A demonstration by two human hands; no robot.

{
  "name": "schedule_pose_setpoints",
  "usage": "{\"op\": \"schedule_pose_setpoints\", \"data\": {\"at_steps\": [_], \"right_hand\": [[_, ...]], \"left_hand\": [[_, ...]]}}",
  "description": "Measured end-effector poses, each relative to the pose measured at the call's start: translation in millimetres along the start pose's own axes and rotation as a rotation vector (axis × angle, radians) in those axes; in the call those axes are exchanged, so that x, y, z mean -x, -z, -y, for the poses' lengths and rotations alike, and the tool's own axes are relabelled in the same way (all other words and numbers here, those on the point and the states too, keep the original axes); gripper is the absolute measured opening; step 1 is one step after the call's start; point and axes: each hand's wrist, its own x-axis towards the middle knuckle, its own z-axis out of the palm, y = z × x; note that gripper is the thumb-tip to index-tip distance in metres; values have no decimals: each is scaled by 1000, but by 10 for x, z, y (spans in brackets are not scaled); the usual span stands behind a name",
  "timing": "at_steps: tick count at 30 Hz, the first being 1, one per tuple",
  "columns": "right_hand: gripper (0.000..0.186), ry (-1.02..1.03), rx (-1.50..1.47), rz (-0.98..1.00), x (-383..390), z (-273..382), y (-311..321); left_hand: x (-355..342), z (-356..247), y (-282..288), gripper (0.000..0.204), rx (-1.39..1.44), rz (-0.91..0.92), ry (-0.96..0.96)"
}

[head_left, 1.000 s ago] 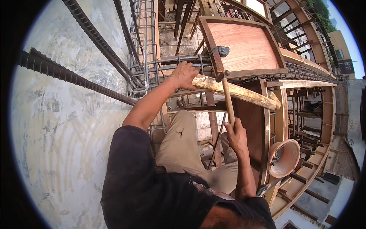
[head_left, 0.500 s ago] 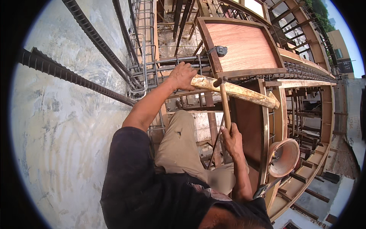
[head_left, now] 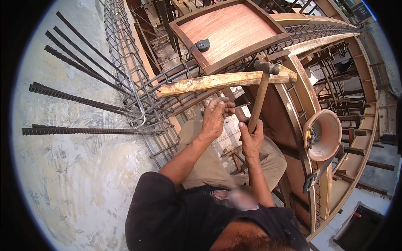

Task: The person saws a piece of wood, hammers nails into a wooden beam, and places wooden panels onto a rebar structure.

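My left hand [head_left: 215, 115] is raised below the weathered wooden batten [head_left: 188, 85], fingers curled around a small, thin piece of metal, apparently a nail. Just to its right, my right hand [head_left: 251, 136] grips the wooden handle of a hammer [head_left: 261, 94], whose dark head overlaps the batten's right part in the picture. The batten lies across rebar cages and formwork, below a framed plywood panel [head_left: 230, 29] with a dark tape measure [head_left: 202, 45] on its edge.
Concrete [head_left: 71, 175] fills the left side, with long ribbed rebars [head_left: 75, 96] reaching over it. A cone-shaped container [head_left: 324, 140] with small metal pieces hangs at right on the formwork [head_left: 364, 75]. Gaps between timbers open below my bent legs [head_left: 272, 161].
My left hand has left the batten and moved down and right, now closed on a small item. My right hand still holds the hammer. The whole view has swung, shifting the panel up and left.
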Motion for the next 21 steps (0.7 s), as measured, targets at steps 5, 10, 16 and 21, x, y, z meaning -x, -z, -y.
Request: {"op": "schedule_pose_setpoints", "data": {"at_steps": [5,10,16,21], "right_hand": [[24,14,104,-36,-91,-16,9],[23,174,257,-181,-230,-217,233],[26,164,315,-219,-327,-261,174],[28,233,337,-234,-393,-153,175]], "left_hand": [[93,359,-416,30,176,13,60],[64,298,-277,15,-1155,142,-505],[43,141,-264,8,-1449,502,-753],[-30,154,-258,15,-1636,579,-766]]}}
